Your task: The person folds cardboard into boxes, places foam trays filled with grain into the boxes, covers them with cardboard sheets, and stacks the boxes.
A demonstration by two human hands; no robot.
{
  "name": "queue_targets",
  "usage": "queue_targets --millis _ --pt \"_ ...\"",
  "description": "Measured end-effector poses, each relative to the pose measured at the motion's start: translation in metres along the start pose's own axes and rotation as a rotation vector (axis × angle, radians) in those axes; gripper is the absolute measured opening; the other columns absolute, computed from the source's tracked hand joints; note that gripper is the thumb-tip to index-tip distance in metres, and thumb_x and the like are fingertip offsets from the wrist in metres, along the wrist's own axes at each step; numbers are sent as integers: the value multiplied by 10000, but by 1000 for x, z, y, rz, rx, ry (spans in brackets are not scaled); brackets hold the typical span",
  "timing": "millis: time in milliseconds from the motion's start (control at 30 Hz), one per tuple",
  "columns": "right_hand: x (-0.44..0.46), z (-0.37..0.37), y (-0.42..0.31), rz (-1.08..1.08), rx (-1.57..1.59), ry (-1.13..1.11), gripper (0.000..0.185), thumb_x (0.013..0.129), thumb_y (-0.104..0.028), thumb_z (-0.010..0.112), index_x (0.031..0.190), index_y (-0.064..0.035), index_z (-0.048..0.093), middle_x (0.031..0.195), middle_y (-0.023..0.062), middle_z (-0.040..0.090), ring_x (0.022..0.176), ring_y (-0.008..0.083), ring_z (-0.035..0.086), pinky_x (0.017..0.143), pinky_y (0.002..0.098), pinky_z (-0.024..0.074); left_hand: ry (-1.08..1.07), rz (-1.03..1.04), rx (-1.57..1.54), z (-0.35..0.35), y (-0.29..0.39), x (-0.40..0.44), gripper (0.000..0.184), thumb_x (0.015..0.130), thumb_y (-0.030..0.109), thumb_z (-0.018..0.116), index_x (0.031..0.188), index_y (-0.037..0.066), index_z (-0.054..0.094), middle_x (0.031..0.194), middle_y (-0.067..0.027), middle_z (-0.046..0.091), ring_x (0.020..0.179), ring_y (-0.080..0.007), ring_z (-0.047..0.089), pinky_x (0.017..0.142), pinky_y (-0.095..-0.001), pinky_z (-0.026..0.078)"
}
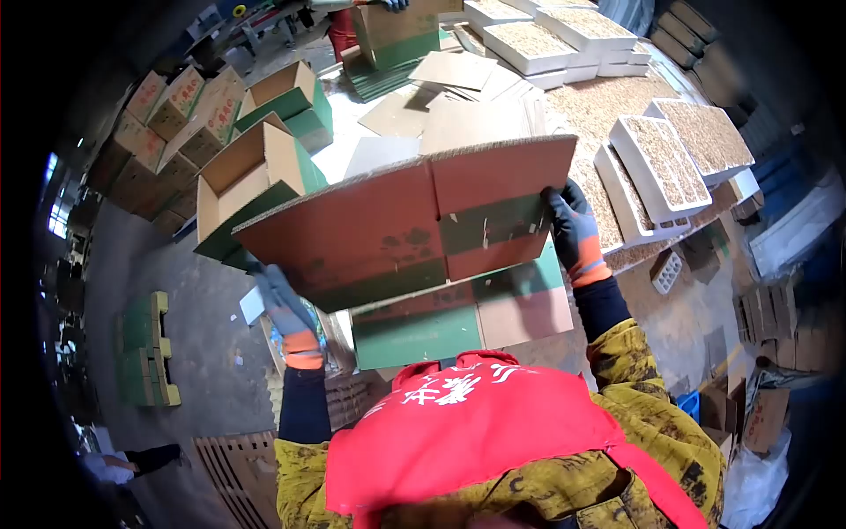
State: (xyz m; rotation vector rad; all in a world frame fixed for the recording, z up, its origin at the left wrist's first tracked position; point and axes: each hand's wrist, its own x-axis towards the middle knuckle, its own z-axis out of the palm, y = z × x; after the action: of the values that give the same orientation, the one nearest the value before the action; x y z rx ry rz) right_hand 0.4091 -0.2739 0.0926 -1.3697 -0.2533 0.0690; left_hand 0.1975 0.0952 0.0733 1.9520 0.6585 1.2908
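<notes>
A flat, folded cardboard box (pixel 352 238), brown with green bands, is held up tilted in front of me. My right hand (pixel 577 231), in a dark glove with an orange cuff, is closed on its right edge, thumb on the near face. At the lower left corner, my left hand (pixel 286 309), in a grey-blue glove, grips the same box; its fingertips are partly hidden there. Below the raised box lies another green-and-brown flat cardboard piece (pixel 423 335), close to my red apron (pixel 476 423).
Open cartons (pixel 256 176) stand at the left of the table, with printed boxes (pixel 181 101) stacked beyond. White foam trays (pixel 656 163) filled with small tan pieces sit at the right. Across the table, a person's gloved hand (pixel 395 4) touches another carton (pixel 397 35). A slatted pallet (pixel 231 476) lies lower left.
</notes>
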Motion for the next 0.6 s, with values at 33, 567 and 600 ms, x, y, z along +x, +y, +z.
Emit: queue_targets --millis 33,567,600 --pt "-3 3 -14 -51 -59 -52 252 901 -153 604 1111 -12 596 1035 33 637 931 86 561 824 240 449 89 141 -56 -5 20 11 386 966 255 479 1235 -20 510 1220 -134 550 1033 -205 521 904 -325 400" --pt "-56 118 -91 -837 -1341 -432 689 778 -430 647 1391 -224 409 1461 136 322 1348 397 246 1097 558 149 -1847 101 150 15 135 147 267 797 228 717 907 -14 686 794 -69 676 727 -90 580 660 -269 477" --pt "-61 118 -90 -822 -1353 -436 691 766 -419 662 1378 -198 430 1455 147 331 1341 421 250 1091 571 136 -1822 153 74 18 116 150 263 811 249 701 880 -5 688 769 -68 668 718 -99 581 658 -277 476"
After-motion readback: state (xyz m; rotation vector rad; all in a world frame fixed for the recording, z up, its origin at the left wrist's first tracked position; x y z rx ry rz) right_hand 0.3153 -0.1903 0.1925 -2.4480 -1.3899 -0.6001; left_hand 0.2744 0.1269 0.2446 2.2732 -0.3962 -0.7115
